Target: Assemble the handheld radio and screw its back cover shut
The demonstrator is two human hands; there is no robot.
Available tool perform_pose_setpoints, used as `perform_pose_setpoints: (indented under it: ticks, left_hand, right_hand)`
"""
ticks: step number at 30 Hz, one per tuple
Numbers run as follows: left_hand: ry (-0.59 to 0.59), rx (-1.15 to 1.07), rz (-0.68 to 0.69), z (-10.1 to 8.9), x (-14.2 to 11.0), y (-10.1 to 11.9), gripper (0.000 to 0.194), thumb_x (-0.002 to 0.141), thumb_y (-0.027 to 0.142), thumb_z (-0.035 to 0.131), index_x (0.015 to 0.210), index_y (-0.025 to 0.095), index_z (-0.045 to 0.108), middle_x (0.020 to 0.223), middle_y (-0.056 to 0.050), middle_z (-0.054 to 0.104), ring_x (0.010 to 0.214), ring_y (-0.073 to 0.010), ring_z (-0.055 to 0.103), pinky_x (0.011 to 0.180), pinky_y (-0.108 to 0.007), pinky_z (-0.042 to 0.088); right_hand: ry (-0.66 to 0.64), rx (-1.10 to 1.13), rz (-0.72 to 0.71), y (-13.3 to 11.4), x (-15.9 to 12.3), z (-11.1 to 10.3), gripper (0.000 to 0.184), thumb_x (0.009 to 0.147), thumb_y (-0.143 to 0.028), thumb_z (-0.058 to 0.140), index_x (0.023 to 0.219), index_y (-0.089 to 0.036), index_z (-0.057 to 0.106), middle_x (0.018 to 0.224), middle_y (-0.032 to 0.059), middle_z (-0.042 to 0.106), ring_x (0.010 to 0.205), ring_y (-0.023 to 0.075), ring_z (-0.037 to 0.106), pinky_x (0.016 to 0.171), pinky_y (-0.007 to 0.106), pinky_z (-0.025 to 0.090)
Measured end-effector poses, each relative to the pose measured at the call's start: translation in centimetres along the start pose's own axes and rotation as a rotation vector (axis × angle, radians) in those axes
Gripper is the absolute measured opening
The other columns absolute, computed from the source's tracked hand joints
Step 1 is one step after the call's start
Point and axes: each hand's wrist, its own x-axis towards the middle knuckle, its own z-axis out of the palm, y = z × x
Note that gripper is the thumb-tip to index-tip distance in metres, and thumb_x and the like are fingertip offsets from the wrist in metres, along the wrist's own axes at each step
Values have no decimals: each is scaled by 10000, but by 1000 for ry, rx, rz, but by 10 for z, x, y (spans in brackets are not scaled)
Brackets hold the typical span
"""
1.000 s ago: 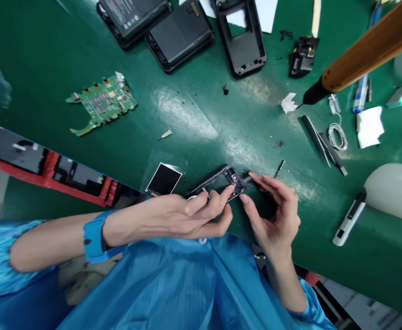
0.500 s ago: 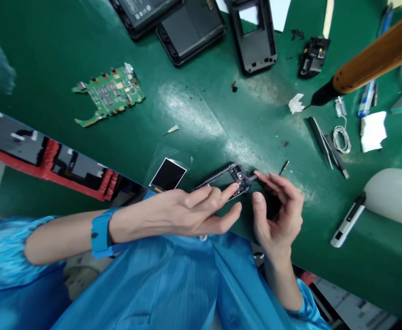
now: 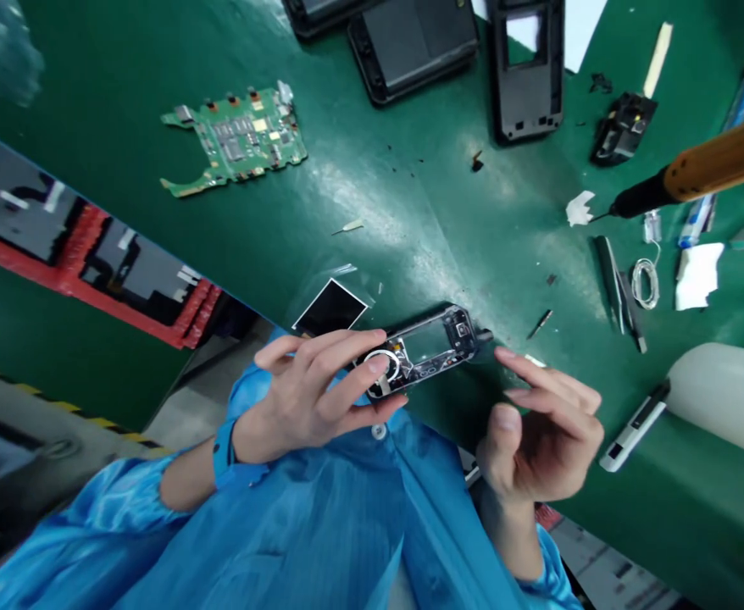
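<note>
A black handheld-radio housing lies inner side up near the table's front edge, with a rectangular window and a stubby post at its right end. My left hand holds its left end, fingers at the far edge and on the parts inside, thumb along the near edge. Beneath those fingers a white ring partly shows. Just right of the post, my right hand is apart from the housing, fingers bent and separated, nothing visible in them. A small display screen on clear film lies behind my left hand.
Beyond lie a green circuit board, a dispensing needle, a black battery and an empty case. To the right are tweezers, a screwdriver bit, a grey-and-black tool and an orange-handled screwdriver.
My left hand has drawn back left from the housing's right end to its left end, uncovering the window. My right hand has moved away to the right. The camera view has shifted.
</note>
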Motion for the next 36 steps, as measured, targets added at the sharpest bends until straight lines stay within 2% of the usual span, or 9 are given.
perform_pose_setpoints:
  ticks: [3,6,9,18,26,28,31,34,36]
  left_hand:
    - [16,-11,-56,1,-4,2,804,984,402,915,1629,311,443,1290,-44,846,1040,-237,840,878,-395,557]
    - [13,35,-36,-3,0,3,599,1029,376,873,1497,290,509,1277,-45,860,987,-212,848,864,-407,509]
    - [-26,105,3,-10,6,2,422,1058,382,844,1358,299,560,1237,-28,886,950,-199,853,849,-436,468]
    - [-154,81,29,-24,16,-1,434,1084,279,796,1429,292,533,1364,-51,865,1034,-206,841,883,-440,426]
    - [-150,85,36,-21,15,0,347,1125,294,757,1427,271,588,1403,-67,851,1056,-186,840,881,-426,421]
    - [-187,98,51,-25,17,1,305,1128,264,747,1402,261,613,1447,-87,833,1102,-193,838,902,-434,438]
    - [-296,118,39,-31,22,3,253,1140,165,666,1373,264,664,1593,-97,751,1178,-196,829,935,-446,459]
    - [-342,155,87,-31,26,2,406,1130,57,541,1421,293,697,1645,-91,710,1225,-203,820,940,-433,473]
    - [-331,174,154,-29,27,1,490,1099,36,545,1472,308,708,1601,-105,736,1273,-237,809,960,-422,495]
  right_hand:
    - [-208,-57,-63,-10,5,-4,227,1205,-377,586,1031,-242,644,1207,56,890,1019,245,695,953,451,508]
    - [-407,-113,-200,-15,9,-6,272,1229,-409,526,1026,-265,635,1251,3,889,1088,248,696,992,462,468]
    - [-509,-140,-279,-15,13,-8,266,1222,-410,548,1012,-274,639,1242,-28,891,1094,251,714,984,468,456]
    - [-627,-198,-517,-16,33,-12,535,1243,-503,445,851,-251,708,1257,3,889,1066,234,716,937,444,467]
    - [-681,-206,-600,-15,45,-12,511,1239,-480,459,857,-261,719,1267,-10,887,1104,224,730,975,415,498]
    - [-675,-208,-630,-9,44,-13,512,1239,-498,436,920,-269,764,1281,-8,883,1102,235,723,958,422,505]
    - [-629,-256,-622,1,41,-17,504,1238,-549,413,1176,-245,810,1297,43,875,1066,249,698,949,429,509]
    - [-593,-320,-548,9,37,-24,534,1223,-606,443,1453,-234,750,1295,72,859,1060,257,672,1001,435,500]
    - [-588,-339,-513,12,37,-29,567,1214,-634,444,1601,-292,677,1306,63,844,1071,266,658,1035,449,492]
